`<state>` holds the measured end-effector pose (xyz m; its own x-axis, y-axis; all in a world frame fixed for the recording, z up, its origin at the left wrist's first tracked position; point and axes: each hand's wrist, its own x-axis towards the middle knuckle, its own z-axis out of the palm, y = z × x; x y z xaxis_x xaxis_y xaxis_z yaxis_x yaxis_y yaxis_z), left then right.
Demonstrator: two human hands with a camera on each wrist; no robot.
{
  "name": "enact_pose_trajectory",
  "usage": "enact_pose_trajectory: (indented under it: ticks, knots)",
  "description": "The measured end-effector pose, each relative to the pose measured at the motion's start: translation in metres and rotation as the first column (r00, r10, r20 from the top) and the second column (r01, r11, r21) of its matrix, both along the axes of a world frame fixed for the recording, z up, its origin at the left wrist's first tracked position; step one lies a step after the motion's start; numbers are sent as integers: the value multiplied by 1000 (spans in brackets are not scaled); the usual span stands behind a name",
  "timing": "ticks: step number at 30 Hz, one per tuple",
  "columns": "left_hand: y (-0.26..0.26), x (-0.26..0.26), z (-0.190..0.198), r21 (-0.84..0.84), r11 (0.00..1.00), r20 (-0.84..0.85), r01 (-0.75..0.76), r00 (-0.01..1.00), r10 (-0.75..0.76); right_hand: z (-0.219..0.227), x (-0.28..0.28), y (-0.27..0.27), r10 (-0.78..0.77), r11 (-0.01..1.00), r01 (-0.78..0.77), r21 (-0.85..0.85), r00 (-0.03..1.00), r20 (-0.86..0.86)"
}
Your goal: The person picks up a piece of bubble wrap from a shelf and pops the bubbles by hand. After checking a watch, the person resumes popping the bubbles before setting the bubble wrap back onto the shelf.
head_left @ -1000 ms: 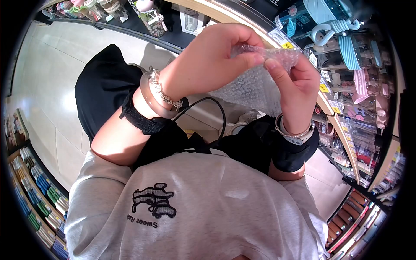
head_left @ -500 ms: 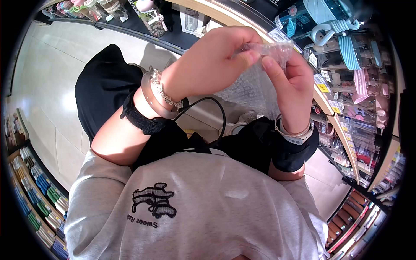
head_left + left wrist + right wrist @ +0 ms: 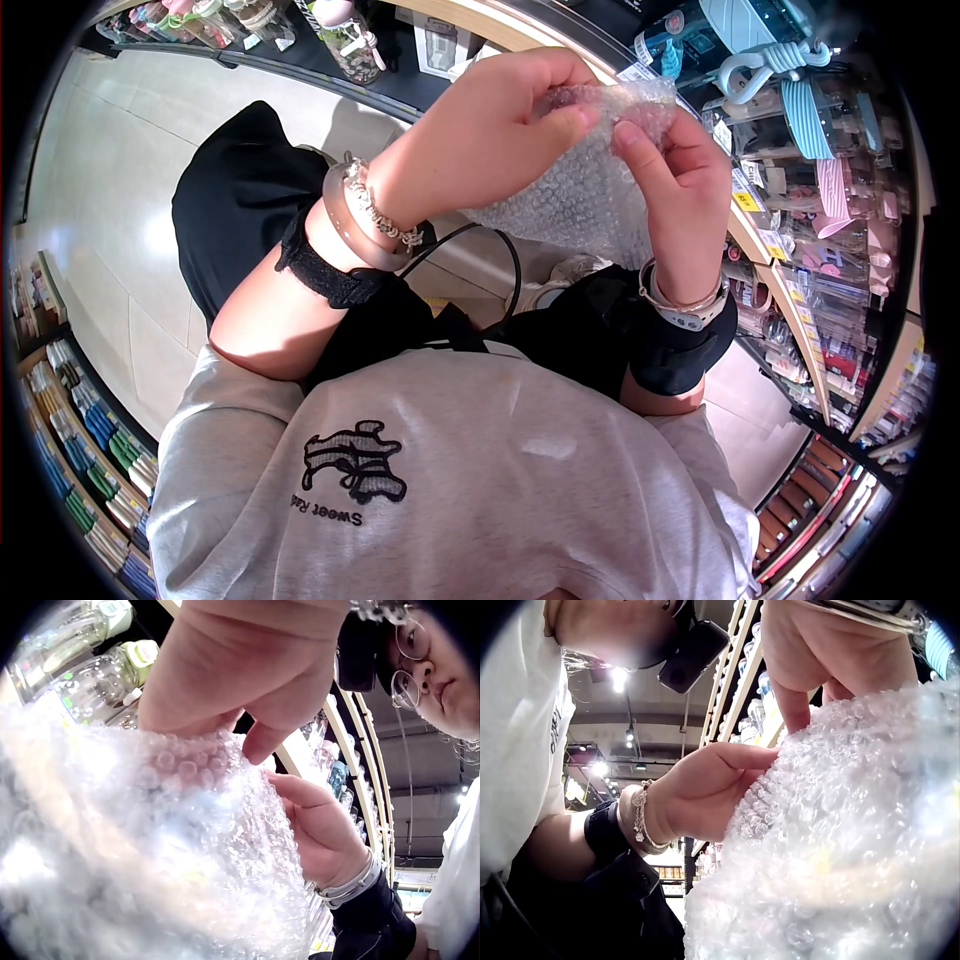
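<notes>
A piece of clear bubble wrap (image 3: 565, 200) hangs from both hands in front of the body, its upper edge crumpled between them. My left hand (image 3: 485, 140), with a beaded bracelet at the wrist, pinches that edge between thumb and fingers. A short way to the right, my right hand (image 3: 690, 195) pinches the same edge, thumb on the near side. In the left wrist view the bubble wrap (image 3: 172, 847) fills the lower left, with the left fingertips behind its edge. The right wrist view shows the wrap (image 3: 832, 825) from the other side, covering part of the right fingers.
Shelves of drink bottles (image 3: 830, 180) with price tags curve close along the right. More bottles (image 3: 345, 40) line a dark shelf ahead. A black cable (image 3: 515, 265) loops below the hands, above the pale tiled floor (image 3: 100, 230). Another stocked shelf (image 3: 85, 430) stands at lower left.
Both hands keep their pinch on the bubble wrap. It narrowed between them half a second ago; now its edge is higher and more of the sheet is spread out. The left hand rose slightly.
</notes>
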<state>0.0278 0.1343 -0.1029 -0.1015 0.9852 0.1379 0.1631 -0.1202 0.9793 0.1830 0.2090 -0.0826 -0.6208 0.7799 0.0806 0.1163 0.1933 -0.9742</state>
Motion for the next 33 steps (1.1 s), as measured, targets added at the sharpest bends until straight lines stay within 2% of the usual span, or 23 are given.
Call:
enact_pose_trajectory:
  ticks: [3, 6, 9, 12, 18, 21, 29, 33]
  knots:
    - [-1, -3, 6, -50, 999, -38, 13, 999, -15, -2, 1, 1, 0, 1000, 0, 8, 1000, -8]
    - [1, 0, -3, 80, 997, 0, -4, 1000, 5, -5, 1, 3, 9, 999, -9, 41, 1000, -1]
    - [1, 2, -3, 102, 994, -11, -37, 999, 39, -7, 2, 4, 19, 996, -22, 91, 999, 27]
    - [-1, 2, 1, 144, 989, -133, -46, 989, 66, -8, 1, 2, 32, 995, -32, 89, 999, 5]
    - [1, 0, -5, 178, 982, -140, -57, 987, 83, -5, 0, 1, 24, 993, -28, 116, 999, 34]
    - [0, 1, -1, 145, 986, -103, -81, 990, 96, -3, 0, 1, 25, 996, -28, 82, 999, 41]
    - [-1, -1, -1, 99, 991, -142, -90, 985, 103, -3, 0, 0, 36, 999, -36, 26, 999, 18]
    - [-2, -1, -1, 96, 991, -138, -88, 985, 101, -4, 1, 0, 36, 998, -39, 51, 998, 47]
